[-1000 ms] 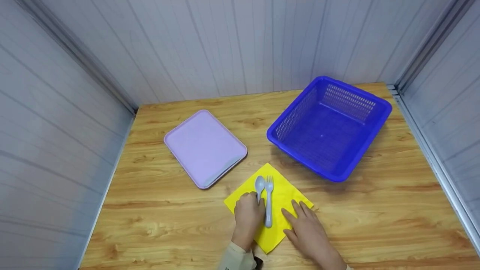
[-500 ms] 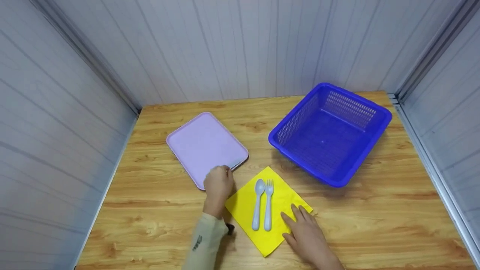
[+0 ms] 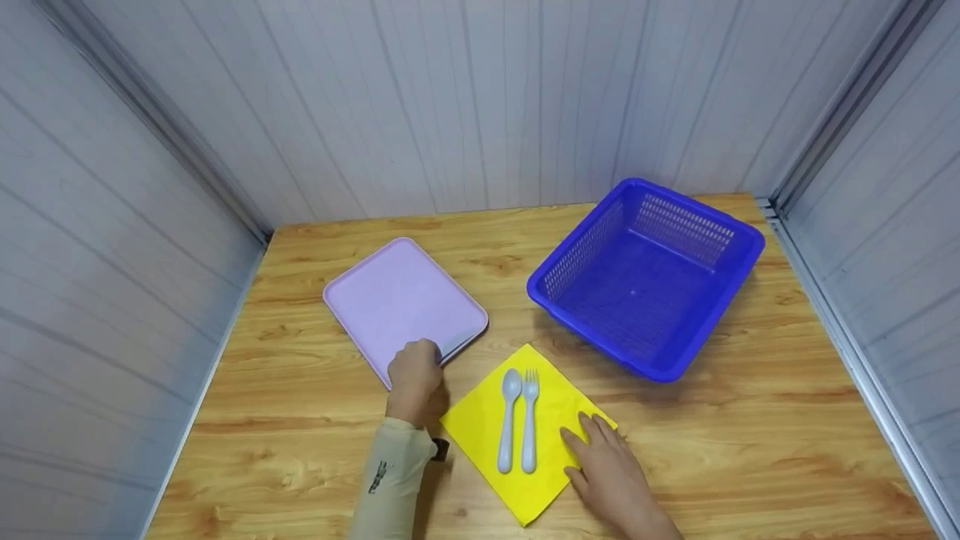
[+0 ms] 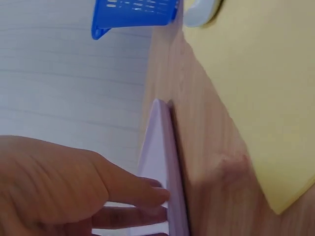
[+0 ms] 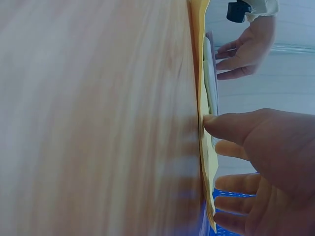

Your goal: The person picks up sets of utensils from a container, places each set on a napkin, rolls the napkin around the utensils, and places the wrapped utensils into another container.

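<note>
A yellow napkin [image 3: 487, 427] lies corner-on on the wooden table, with a light grey spoon [image 3: 507, 427] and a matching fork [image 3: 529, 427] side by side on top. My right hand [image 3: 611, 476] rests with spread fingers on the napkin's right part; in the right wrist view its thumb [image 5: 231, 125] touches the napkin's edge. To the left, my left hand [image 3: 415, 381] is at the near rim of a pale purple tray [image 3: 397, 300]. Its fingertips [image 4: 160, 196] sit right against that rim in the left wrist view, fairly straight and holding nothing I see.
A blue perforated basket [image 3: 645, 277] stands at the back right. Light panelled walls [image 3: 480, 105] enclose the back and both sides. A greyish strip shows along the tray's near right rim.
My left hand has let go of the spoon, leaving it beside the fork, and moved left to the tray's near rim. My right hand has stayed on the napkin. The head view has shifted slightly.
</note>
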Demonstrator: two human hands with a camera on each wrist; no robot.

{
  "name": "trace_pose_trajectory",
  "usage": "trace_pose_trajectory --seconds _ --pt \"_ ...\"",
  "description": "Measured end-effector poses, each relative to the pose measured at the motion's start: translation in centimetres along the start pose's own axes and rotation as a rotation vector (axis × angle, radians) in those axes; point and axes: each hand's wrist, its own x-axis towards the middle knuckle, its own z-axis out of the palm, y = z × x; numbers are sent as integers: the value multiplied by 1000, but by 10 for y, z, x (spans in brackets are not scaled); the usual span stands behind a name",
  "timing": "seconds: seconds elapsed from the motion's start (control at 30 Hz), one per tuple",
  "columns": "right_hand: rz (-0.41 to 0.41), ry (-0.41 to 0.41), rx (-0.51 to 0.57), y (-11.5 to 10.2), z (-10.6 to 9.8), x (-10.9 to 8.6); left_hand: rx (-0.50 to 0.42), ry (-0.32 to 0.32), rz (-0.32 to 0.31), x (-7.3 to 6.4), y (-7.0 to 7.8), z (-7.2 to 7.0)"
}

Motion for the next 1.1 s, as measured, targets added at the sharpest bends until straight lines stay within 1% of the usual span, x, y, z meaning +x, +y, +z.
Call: trace_pose_trajectory --seconds 0.1,0.23,0.33,0.43,0.53,0.57,0.63,0.8,0.87,0.93,1.0,1.1 --pt "-9 -7 17 2 0 -1 5 -17 16 -1 0 0" --pt "-18 -13 39 3 1 -4 -16 -13 44 0 -3 3" --pt "-9 -13 46 4 2 -5 -24 -8 61 2 -7 6" --pt "-12 -20 48 5 3 -5 -10 0 55 6 -11 8" --pt "-24 -13 46 5 2 -3 1 25 65 11 -15 9" --pt "-27 -8 42 6 2 -2 7 34 73 14 -15 9" --pt "-24 1 40 6 1 0 22 46 109 18 -15 8" --pt "-10 -48 53 5 0 -1 81 15 144 25 -20 6" --pt "-2 -52 51 5 0 -1 68 3 155 28 -22 5" --pt "5 -44 44 5 0 0 40 6 175 31 -23 3" --pt "8 -38 36 5 0 0 18 15 188 34 -26 1" --pt "7 -50 35 4 1 -1 13 45 197 34 -28 -1"
